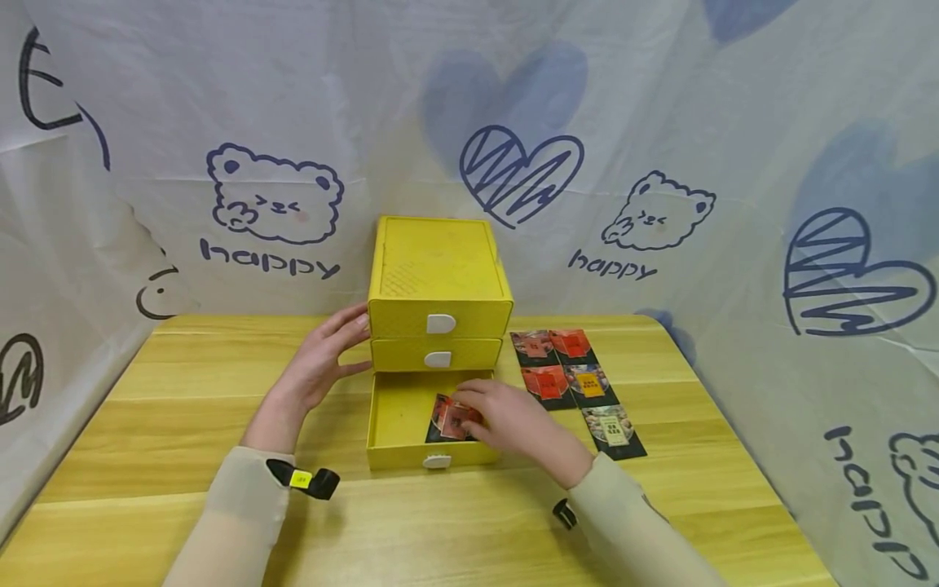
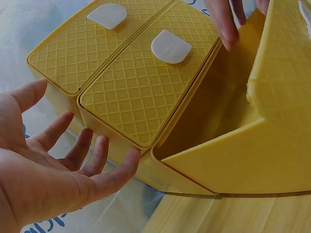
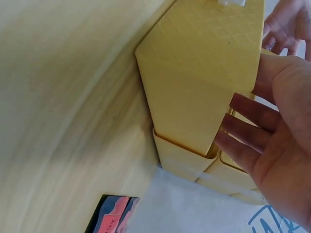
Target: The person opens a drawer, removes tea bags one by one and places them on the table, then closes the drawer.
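A yellow drawer cabinet point(image 1: 443, 261) stands on the table, its bottom drawer point(image 1: 399, 408) pulled out. My left hand point(image 1: 314, 363) rests by the cabinet's left side with fingers spread; in the left wrist view its fingertips are at the cabinet's side edge. My right hand point(image 1: 509, 417) reaches into the open drawer, thumb and fingers about a red-and-black card point(image 1: 453, 421) near the drawer's front. In the right wrist view, the drawer wall hides some fingertips and the card.
Several similar cards, among them a red one point(image 1: 544, 385) and an orange one point(image 1: 589, 383), lie on the wooden table point(image 1: 411, 530) right of the cabinet. The upper two drawers are closed, with white tabs point(image 1: 441, 324). A printed cloth point(image 1: 396, 106) hangs behind.
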Tool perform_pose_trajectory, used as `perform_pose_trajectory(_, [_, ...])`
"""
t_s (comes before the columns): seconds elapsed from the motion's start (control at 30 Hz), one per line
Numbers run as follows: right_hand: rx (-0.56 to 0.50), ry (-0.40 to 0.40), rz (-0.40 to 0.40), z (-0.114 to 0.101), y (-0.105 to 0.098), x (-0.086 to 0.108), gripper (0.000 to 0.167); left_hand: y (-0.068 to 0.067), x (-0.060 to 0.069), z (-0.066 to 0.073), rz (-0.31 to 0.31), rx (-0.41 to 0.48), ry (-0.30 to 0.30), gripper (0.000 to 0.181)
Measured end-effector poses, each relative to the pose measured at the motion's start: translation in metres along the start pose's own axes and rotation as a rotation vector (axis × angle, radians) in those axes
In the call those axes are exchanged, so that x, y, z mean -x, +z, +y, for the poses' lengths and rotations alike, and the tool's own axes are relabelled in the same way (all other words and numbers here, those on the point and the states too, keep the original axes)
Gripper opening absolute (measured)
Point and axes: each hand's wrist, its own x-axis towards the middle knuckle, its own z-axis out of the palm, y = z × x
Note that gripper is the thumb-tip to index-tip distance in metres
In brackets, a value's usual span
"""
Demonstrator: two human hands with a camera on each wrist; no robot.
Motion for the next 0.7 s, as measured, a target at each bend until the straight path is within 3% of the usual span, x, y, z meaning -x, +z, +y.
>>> perform_pose_trajectory(0.37, [-0.040,-0.027,-0.170,0.003,0.000,-0.020,0.032,0.000,-0.001,-0.001,0.006,0.000,-0.002,0.067])
perform_pose_trajectory(0.7, [-0.038,-0.054,-0.266,0.002,0.005,-0.033,0.021,0.000,-0.001,0.000,0.008,-0.002,-0.008,0.067])
